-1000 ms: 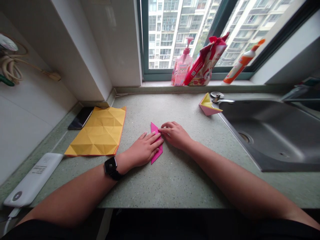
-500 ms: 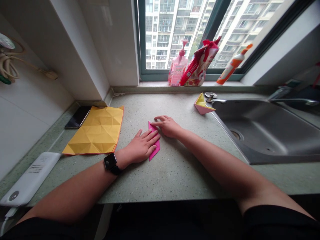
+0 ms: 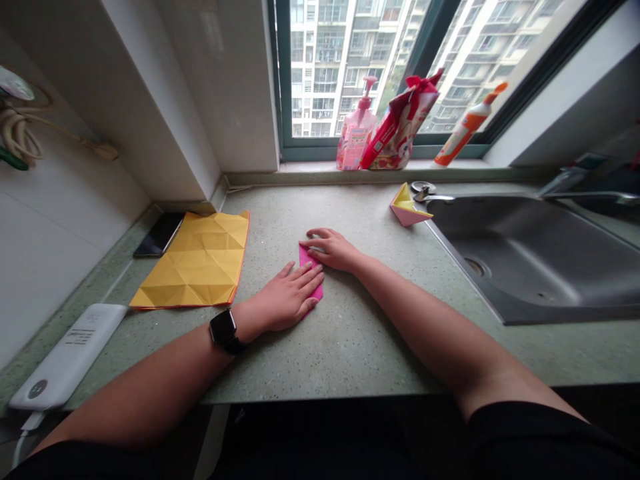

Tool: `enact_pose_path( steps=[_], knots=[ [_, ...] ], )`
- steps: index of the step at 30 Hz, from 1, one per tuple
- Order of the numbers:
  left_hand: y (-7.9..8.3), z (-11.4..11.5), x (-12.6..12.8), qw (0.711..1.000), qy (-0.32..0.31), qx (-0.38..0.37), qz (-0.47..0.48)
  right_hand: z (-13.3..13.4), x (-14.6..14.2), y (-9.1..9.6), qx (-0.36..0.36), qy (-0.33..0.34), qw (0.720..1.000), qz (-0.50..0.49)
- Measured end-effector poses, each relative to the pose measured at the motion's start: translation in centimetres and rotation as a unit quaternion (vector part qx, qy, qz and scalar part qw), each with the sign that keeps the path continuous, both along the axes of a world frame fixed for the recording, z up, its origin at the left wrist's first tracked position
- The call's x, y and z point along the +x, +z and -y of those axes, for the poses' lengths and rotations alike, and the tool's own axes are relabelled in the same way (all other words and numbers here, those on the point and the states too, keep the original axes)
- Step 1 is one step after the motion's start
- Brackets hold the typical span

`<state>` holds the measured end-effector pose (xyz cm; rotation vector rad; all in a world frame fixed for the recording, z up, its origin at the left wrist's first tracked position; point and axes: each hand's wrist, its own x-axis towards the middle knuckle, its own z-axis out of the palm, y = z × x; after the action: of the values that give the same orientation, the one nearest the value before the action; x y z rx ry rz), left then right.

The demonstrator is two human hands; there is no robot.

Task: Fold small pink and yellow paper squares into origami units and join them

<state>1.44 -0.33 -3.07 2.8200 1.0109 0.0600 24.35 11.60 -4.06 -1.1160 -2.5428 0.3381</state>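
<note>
A folded piece of pink paper [image 3: 305, 253] lies flat on the speckled counter [image 3: 350, 353], its middle covered by my fingers. My left hand [image 3: 287, 295] rests flat across the paper with fingers stretched out, and a black watch [image 3: 223, 327] is on that wrist. At the paper's far end, my right hand [image 3: 333, 249] touches the upper edge with its fingers extended and slightly bent. Neither hand is wrapped around anything. Further back stands a folded paper boat [image 3: 410, 215], pink outside and yellow inside, beside the sink's edge.
Creased yellow paper sheets [image 3: 193, 263] lie on the left, partly over a black phone [image 3: 159, 235]. A white power bank [image 3: 70, 353] with a cable sits at the front left. The metal sink [image 3: 545, 253] is at right. A pump bottle [image 3: 356, 137] and red bag [image 3: 400, 127] stand on the sill.
My left hand has slid slightly up and right over the pink paper, covering more of its lower end. My right hand has shifted only a little along the far end. The view moved slightly.
</note>
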Motion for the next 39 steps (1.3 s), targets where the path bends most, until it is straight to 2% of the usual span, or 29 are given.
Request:
enact_pose_path(
  steps=[14, 17, 20, 22, 24, 27, 32, 39],
  knots=[
    [0.9, 3.1, -1.6, 0.995, -0.087, -0.04, -0.005, 0.1, -0.2, -0.3, 0.018, 0.001, 1.0, 0.0],
    [1.6, 4.2, -2.5, 0.991, -0.117, -0.061, 0.011, 0.1, -0.2, -0.3, 0.017, 0.004, 1.0, -0.001],
    [2.2, 4.2, -3.1, 0.986, -0.136, -0.076, 0.055, 0.0, -0.2, -0.4, 0.017, 0.006, 1.0, -0.001],
    [2.3, 3.4, -2.9, 0.988, -0.106, -0.056, 0.098, 0.0, -0.2, -0.4, 0.018, 0.004, 1.0, -0.001],
    [2.1, 2.0, -2.2, 0.991, -0.045, -0.021, 0.121, 0.0, -0.2, -0.4, 0.017, 0.002, 1.0, 0.002],
    [1.3, -0.1, -0.6, 0.995, 0.036, 0.009, 0.087, 0.2, -0.3, -0.2, 0.012, -0.002, 1.0, 0.01],
    [0.4, -1.1, 0.9, 0.998, 0.045, -0.02, -0.035, 0.5, -0.3, -0.1, 0.015, -0.007, 1.0, 0.017],
    [0.4, -0.4, 0.8, 0.996, 0.067, -0.016, -0.052, 0.3, 0.2, -0.3, 0.017, 0.0, 1.0, 0.006]
  ],
)
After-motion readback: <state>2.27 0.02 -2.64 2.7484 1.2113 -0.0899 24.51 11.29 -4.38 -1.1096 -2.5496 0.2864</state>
